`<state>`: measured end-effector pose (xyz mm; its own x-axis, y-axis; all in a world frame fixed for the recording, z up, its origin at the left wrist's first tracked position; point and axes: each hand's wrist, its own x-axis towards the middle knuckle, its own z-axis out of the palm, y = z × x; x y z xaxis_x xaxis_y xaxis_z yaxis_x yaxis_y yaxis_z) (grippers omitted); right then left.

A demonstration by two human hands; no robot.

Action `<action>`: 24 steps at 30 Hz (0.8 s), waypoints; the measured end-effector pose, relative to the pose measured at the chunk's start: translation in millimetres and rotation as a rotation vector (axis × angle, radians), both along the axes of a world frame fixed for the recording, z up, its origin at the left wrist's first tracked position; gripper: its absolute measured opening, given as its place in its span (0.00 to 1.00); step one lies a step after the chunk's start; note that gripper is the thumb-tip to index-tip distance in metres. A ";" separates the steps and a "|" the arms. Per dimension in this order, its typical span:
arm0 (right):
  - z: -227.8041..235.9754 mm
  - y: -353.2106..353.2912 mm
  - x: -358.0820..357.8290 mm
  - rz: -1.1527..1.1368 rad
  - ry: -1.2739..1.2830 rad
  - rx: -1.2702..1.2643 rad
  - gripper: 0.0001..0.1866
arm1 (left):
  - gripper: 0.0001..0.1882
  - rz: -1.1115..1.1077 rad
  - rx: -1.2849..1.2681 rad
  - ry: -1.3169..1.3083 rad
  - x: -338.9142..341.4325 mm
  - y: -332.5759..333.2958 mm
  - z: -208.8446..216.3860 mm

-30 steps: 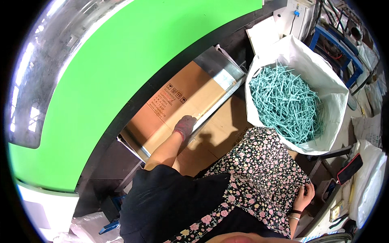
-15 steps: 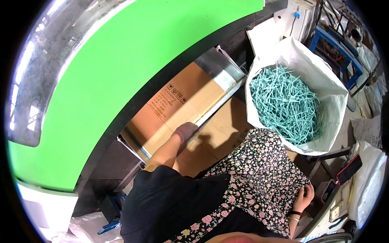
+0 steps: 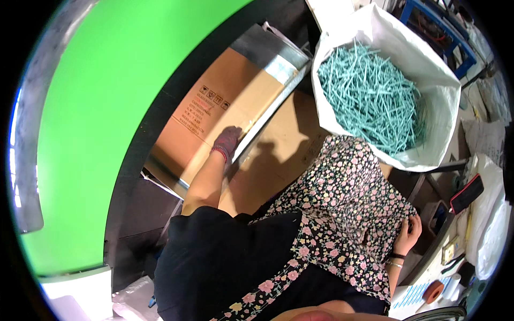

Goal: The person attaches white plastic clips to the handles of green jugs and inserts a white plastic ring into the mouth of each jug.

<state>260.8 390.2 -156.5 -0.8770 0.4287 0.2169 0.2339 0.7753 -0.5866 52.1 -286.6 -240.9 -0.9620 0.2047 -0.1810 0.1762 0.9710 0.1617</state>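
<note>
My left hand [image 3: 227, 141], in a dark reddish-grey knit glove, is down at the cardboard lining [image 3: 206, 120] of a shallow metal tray. Its fingers look bent and close together beside the tray's pale metal rim [image 3: 269, 111]. What they hold, if anything, is hidden. My right hand [image 3: 411, 234] is bare and rests on the floral apron [image 3: 353, 198] over my thigh. Its fingers are loosely apart and hold nothing. Bracelets circle that wrist.
A white woven sack [image 3: 436, 64] full of thin teal sticks [image 3: 369, 99] stands at the right. A green machine panel [image 3: 123, 64] curves over the tray's left side. More cardboard [image 3: 284, 139] lies between the tray and me. A red-edged phone [image 3: 467, 193] is at far right.
The view has shifted, so the tray and sack appear higher and further left. My left hand stays near the rim, now more over the cardboard lining. My right hand remains on the apron.
</note>
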 end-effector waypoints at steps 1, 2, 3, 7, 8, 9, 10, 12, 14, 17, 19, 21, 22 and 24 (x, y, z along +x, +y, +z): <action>0.1 -0.4 2.7 -0.006 0.002 0.011 0.12 | 0.18 0.043 0.051 0.049 0.1 3.2 -1.3; 2.4 0.7 1.9 -0.015 -0.021 0.006 0.12 | 0.15 0.161 0.252 0.050 -4.4 -6.1 -13.5; 5.6 -0.5 1.4 -0.022 -0.031 0.001 0.12 | 0.12 0.272 0.460 0.067 -7.1 -15.9 -24.9; 8.2 0.2 6.6 -0.054 -0.064 0.008 0.12 | 0.04 0.702 0.906 0.015 -20.9 -13.9 -29.5; 7.5 -1.1 11.6 -0.081 -0.078 0.015 0.12 | 0.03 1.031 1.229 -0.105 -30.1 16.9 -2.0; 8.1 -0.8 11.4 -0.066 -0.052 -0.020 0.13 | 0.06 0.940 1.111 -0.001 -27.9 15.1 0.2; 8.3 0.9 10.1 -0.056 -0.063 -0.010 0.13 | 0.08 0.864 0.983 0.108 -24.4 13.0 1.5; 10.2 2.2 11.3 -0.055 -0.092 0.020 0.13 | 0.11 0.807 1.043 0.161 -33.4 7.4 -9.5; 14.3 -1.1 14.4 -0.092 -0.114 0.002 0.14 | 0.13 0.874 1.148 0.129 -41.6 43.6 34.6; 16.2 -1.7 11.3 -0.088 -0.127 0.006 0.13 | 0.15 1.041 1.399 0.057 -52.9 33.5 20.0; 17.6 -1.2 9.8 -0.084 -0.151 0.030 0.13 | 0.17 1.031 1.417 0.019 -57.4 31.0 13.8; 19.3 -1.6 9.1 -0.091 -0.159 0.027 0.13 | 0.20 0.911 1.190 0.045 -57.8 6.6 -15.8; 19.4 0.3 8.6 -0.074 -0.160 0.047 0.14 | 0.23 0.807 0.948 0.105 -57.2 -15.0 -41.6; 18.6 -0.7 10.4 -0.101 -0.162 0.054 0.14 | 0.24 0.906 0.972 0.035 -57.8 2.4 -32.7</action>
